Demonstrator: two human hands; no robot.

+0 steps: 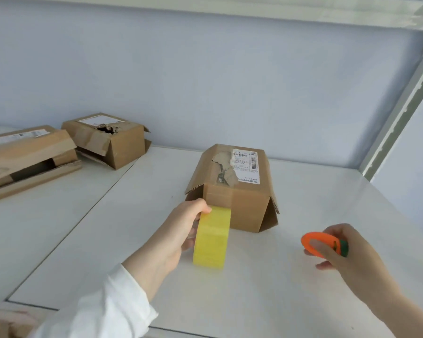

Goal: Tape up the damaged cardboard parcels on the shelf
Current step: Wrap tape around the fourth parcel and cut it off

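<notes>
Three torn boxes sat on the shelf [303, 203], nearest box [232, 189] at 12 o'clock, left hand [181, 230] clamped on the tape [213, 236], right hand [340, 254] gripping an orange cutter [319, 243]; its loose flaps could probably spring open under tape.

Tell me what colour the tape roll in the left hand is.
Translucent yellow; the tape roll, held by the left hand, shows in the head view.
</notes>
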